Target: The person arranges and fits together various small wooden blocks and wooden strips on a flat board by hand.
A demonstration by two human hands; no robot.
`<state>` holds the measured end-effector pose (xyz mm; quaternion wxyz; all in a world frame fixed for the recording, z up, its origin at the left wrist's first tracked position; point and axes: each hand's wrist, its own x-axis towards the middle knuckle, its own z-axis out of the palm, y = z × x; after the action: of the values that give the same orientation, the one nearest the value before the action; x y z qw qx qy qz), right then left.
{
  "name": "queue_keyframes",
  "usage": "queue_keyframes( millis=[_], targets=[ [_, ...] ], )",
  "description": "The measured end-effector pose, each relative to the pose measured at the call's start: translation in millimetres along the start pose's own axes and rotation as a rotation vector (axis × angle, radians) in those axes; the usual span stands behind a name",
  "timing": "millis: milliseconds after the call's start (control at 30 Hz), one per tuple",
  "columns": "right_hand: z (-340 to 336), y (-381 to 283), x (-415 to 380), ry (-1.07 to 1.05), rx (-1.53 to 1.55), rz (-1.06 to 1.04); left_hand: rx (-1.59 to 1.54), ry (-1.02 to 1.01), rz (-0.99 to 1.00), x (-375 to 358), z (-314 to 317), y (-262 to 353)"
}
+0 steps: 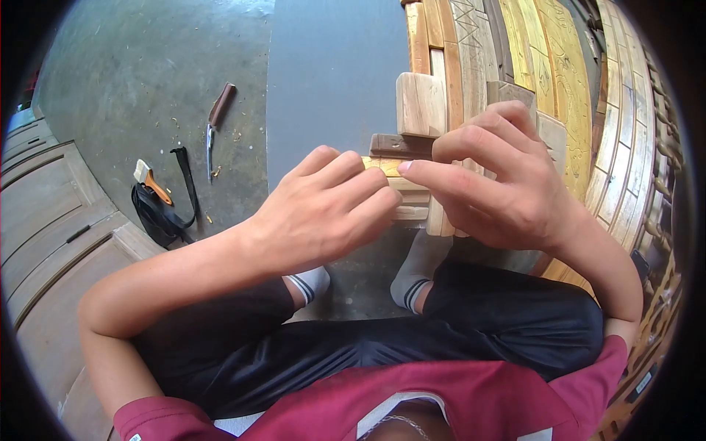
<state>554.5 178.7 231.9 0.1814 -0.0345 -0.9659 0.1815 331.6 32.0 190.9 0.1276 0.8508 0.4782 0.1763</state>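
Observation:
My left hand point(334, 202) is closed, its curled fingers at the left end of a small yellowish wood piece point(384, 166). Part of that piece is hidden behind the knuckles. My right hand point(507, 176) comes in from the other side with fingers bent and apart. One of its fingertips rests at the right end of the yellowish piece. Just beyond lies a dark brown wood block point(397, 145), with a pale rounded wood block point(421, 104) behind it. Light wood strips point(412, 212) lie below the hands.
Long carved wooden boards point(548, 66) lie at the right. A blue-grey sheet point(338, 81) covers the floor ahead. To the left are a brown-handled knife point(221, 107), a brush point(154, 181) and a black strap bag point(158, 213). Panelled wood doors point(55, 198) lie far left.

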Motion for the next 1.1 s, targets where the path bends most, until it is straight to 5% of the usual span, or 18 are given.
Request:
queue_keyframes(
  millis=[533, 700, 767, 800, 833, 900, 1033, 1100],
  targets=[
    [-19, 11, 26, 0.012, -0.063, 0.031, -0.139, 0.088, 0.061, 1, -36, -35],
    [-9, 87, 74, -0.012, -0.126, 0.005, 0.156, 0.451, -0.041, 23, -53, -170],
    [4, 129, 119, -0.001, -0.251, -0.06, 0.214, 0.346, -0.31, 42, -52, -239],
    [10, 156, 148, 0.005, -0.261, -0.085, 0.476, 0.539, -0.099, 46, -35, -284],
    [16, 179, 174, 0.007, -0.271, -0.106, 0.49, 0.521, -0.214, 47, -19, -318],
    [20, 201, 226, -0.092, -0.218, 0.176, 0.505, 0.489, -0.443, 51, 7, -371],
    [52, 281, 299, -0.217, -0.379, 0.205, 0.373, 0.618, -0.601, 69, 55, -410],
    [80, 324, 332, -0.288, -0.43, 0.201, 0.38, 0.595, -0.513, 68, 83, -420]
  ],
)
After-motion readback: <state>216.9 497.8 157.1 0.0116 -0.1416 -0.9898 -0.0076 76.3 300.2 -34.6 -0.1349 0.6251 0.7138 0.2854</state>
